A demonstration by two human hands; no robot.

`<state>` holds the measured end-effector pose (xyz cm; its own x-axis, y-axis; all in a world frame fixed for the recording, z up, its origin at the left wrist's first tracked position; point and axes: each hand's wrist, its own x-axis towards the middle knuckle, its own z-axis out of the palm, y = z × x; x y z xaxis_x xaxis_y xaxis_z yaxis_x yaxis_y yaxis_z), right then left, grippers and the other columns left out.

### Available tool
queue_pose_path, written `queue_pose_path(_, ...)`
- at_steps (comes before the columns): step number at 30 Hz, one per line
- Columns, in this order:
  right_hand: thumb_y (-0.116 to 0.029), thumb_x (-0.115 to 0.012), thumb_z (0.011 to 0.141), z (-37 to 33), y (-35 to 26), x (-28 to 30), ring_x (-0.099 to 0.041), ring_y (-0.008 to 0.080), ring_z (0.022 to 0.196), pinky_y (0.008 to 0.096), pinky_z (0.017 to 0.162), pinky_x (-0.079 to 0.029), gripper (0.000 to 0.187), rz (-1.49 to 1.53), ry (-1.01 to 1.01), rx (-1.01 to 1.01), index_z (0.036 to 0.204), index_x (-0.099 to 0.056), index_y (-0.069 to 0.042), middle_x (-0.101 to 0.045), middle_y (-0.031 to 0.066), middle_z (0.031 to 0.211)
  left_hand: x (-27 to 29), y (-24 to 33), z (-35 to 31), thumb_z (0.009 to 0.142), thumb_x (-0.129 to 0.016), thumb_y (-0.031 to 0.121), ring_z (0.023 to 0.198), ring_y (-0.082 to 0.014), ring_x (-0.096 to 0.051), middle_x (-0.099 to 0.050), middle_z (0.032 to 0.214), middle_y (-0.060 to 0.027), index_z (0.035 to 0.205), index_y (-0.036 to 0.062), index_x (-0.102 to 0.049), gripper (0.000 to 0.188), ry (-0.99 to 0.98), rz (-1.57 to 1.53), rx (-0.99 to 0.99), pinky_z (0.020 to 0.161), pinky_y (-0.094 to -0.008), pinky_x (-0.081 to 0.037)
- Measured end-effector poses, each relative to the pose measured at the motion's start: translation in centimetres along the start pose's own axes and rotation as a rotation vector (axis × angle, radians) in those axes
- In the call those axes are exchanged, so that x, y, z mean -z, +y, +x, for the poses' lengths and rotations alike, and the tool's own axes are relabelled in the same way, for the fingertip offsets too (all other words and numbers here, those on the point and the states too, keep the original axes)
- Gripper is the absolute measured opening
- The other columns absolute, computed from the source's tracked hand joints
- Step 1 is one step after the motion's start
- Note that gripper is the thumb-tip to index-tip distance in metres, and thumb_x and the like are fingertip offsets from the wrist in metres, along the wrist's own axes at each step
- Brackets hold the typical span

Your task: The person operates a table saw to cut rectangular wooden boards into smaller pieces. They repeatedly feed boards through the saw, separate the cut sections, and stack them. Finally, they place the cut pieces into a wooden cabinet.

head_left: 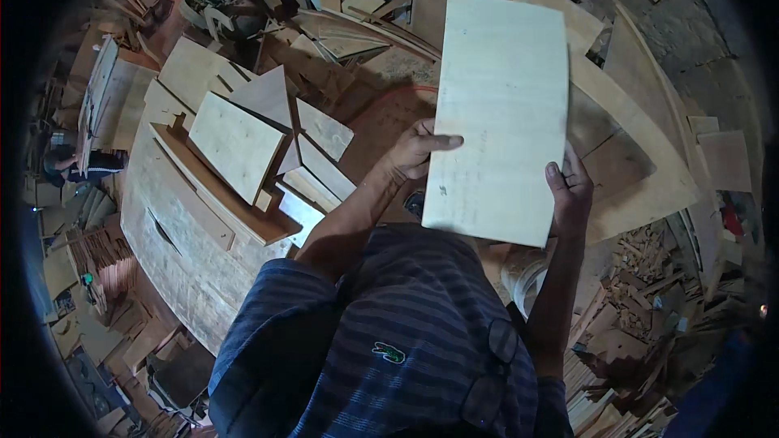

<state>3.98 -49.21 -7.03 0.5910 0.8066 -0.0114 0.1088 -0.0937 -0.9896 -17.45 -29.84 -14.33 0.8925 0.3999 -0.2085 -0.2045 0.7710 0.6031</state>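
Note:
A pale rectangular wooden board (501, 105) with faint pencil marks is held up in front of me. My left hand (420, 148) grips its left edge, the thumb lying on the face and the fingers behind. On the opposite side, lower down, my right hand (571, 186) clasps the right edge with its thumb at the front; its other fingers are partly hidden behind the board. Left of my left arm, several cut panels (237, 144) lean and lie in a pile on a workbench (182, 247), by a long brown wooden piece (213, 181).
A large curved plywood piece (637, 126) lies to the right. Wood scraps (641, 264) are heaped at the lower right. Offcuts and boards crowd the far side. Another person (61, 161) is at the far left beside upright panels (97, 105).

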Motion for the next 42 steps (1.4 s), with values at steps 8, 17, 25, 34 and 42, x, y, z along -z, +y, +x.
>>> queue_pose_path(8,-0.018,-0.065,0.092,-3.1,9.8,8.1,-0.065,0.0215,0.096,0.0350,0.087,-0.051,0.043,-0.654,0.046,-0.255,0.125,-0.058,0.008,-0.069,0.0169,0.107,5.1,3.0,2.4,0.087,-0.067,0.003,0.090,-0.0242,-0.072,-0.071,0.105,-0.0164,0.111,-0.0068,-0.065,0.026,0.562,0.083,-0.093,0.080,-0.0368,-0.059)
queue_pose_path(17,-0.023,-0.069,0.090,-0.8,15.6,11.9,-0.067,0.0293,0.100,0.0408,0.086,-0.053,0.045,-0.578,0.017,-0.402,0.128,-0.059,0.000,-0.070,0.0197,0.107,12.8,6.2,3.6,0.086,-0.058,0.000,0.095,-0.0320,-0.070,-0.068,0.109,-0.0218,0.115,-0.0117,-0.061,0.031,0.806,0.183,-0.336,0.085,-0.0410,-0.058)
queue_pose_path(25,-0.017,-0.070,0.089,4.8,14.1,13.8,-0.069,0.0288,0.096,0.0394,0.085,-0.054,0.043,-0.631,0.116,-0.262,0.126,-0.060,0.001,-0.071,0.0186,0.107,16.8,10.2,5.7,0.080,-0.065,0.000,0.082,-0.0326,-0.067,-0.065,0.097,-0.0176,0.111,-0.0115,-0.060,0.033,1.104,0.202,-0.411,0.076,-0.0447,-0.058)
queue_pose_path(34,-0.008,-0.072,0.086,17.5,3.7,9.6,-0.070,0.0212,0.086,0.0343,0.081,-0.055,0.024,-0.592,0.403,-0.009,0.107,-0.069,0.004,-0.073,0.0159,0.095,25.9,14.9,10.1,0.075,-0.070,0.012,0.088,-0.0310,-0.065,-0.058,0.104,-0.0160,0.121,-0.0126,-0.048,0.057,1.111,0.078,-0.504,0.072,-0.0494,-0.056)
queue_pose_path(42,-0.006,-0.070,0.084,38.9,-11.5,4.5,-0.069,0.0214,0.087,0.0333,0.080,-0.052,0.023,-0.827,0.399,0.169,0.105,-0.067,0.004,-0.071,0.0163,0.091,37.9,17.0,17.2,0.078,-0.073,0.025,0.068,-0.0226,-0.060,-0.056,0.093,-0.0119,0.107,-0.0037,-0.052,0.046,1.027,0.142,-0.392,0.053,-0.0405,-0.052)
